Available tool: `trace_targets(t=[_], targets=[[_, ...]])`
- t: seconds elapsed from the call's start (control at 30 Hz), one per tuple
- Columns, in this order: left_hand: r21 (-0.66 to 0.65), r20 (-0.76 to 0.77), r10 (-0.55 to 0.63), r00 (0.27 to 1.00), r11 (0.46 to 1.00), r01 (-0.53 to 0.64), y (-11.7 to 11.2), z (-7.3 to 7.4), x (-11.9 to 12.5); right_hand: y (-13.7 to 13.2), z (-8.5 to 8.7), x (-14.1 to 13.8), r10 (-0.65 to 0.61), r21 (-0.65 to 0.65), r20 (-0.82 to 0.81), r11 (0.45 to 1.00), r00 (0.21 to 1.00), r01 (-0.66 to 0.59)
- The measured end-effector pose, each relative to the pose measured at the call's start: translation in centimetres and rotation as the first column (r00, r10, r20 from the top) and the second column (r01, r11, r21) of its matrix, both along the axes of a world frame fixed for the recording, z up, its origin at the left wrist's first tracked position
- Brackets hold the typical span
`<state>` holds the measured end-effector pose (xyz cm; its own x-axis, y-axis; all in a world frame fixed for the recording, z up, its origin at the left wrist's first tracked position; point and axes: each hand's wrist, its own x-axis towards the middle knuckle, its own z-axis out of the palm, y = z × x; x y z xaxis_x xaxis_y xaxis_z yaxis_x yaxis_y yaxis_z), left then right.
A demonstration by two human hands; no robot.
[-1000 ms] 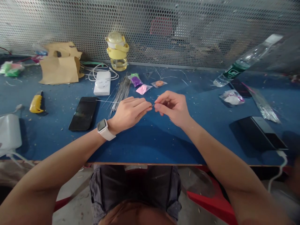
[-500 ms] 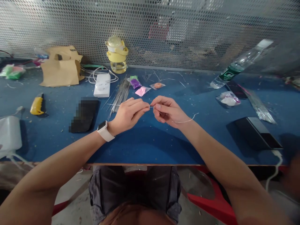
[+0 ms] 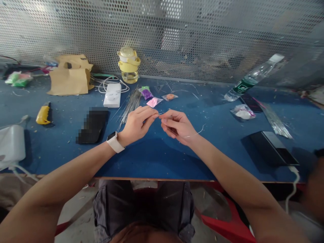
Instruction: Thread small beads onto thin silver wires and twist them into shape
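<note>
My left hand (image 3: 138, 124) and my right hand (image 3: 179, 125) meet fingertip to fingertip above the blue table. Both pinch a thin metal wire (image 3: 193, 135). One end of it curves out past my right wrist, and a straight length pokes out to the left behind my left hand. The short stretch between the fingertips is mostly covered. Beside my left hand lies a bundle of straight wires (image 3: 132, 103). Just beyond the fingers are small bags of pink clay (image 3: 153, 102), purple clay (image 3: 146, 93) and orange clay (image 3: 170, 97).
On the left are a black phone (image 3: 93, 126), a yellow cutter (image 3: 43, 114), a white power strip (image 3: 112, 95) and a paper bag (image 3: 69, 81). A yellow drink bottle (image 3: 129, 65) stands behind. A tilted water bottle (image 3: 249, 81) and a dark box-shaped device (image 3: 273, 147) are on the right.
Both hands keep their pinch on the wire. The right hand has turned slightly, and the wire's free end has shifted a little. The camera view has moved slightly.
</note>
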<state>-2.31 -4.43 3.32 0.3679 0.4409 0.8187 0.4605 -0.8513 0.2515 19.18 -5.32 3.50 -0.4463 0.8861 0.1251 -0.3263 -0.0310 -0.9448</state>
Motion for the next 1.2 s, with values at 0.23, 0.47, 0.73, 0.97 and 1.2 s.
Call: trace_targets(t=[0.23, 0.47, 0.73, 0.97, 1.2], targets=[[0.104, -0.034, 0.029, 0.999, 0.994, -0.025, 0.6, -0.2, -0.2, -1.0, 0.4, -0.5, -0.003, 0.012, -0.01, 1.0, 1.0, 0.003], [0.153, -0.023, 0.031, 0.999, 0.988, -0.027, 0.7, -0.2, 0.0, -1.2, 1.5, 0.0, 0.069, 0.012, -0.015, 0.998, 0.998, -0.069], [-0.036, 0.104, -0.011, 0.995, 0.999, 0.015, -0.1, 0.6, 0.2, -0.5, 2.1, 2.7, -0.227, 0.697, 0.208, 0.716, 0.952, 0.018], [-0.023, 0.04, -0.122, 0.992, 0.992, 0.123, -0.1, 0.1, 0.2, 0.5, 1.1, 2.9, -0.64, 0.993, 0.054, -0.044, 0.766, -0.107], [-0.01, 0.043, -0.108, 0.993, 0.994, 0.108, -0.7, 0.3, 0.4, 0.4, 1.1, 3.5, -0.668, 0.986, 0.052, -0.085, 0.742, -0.146]])
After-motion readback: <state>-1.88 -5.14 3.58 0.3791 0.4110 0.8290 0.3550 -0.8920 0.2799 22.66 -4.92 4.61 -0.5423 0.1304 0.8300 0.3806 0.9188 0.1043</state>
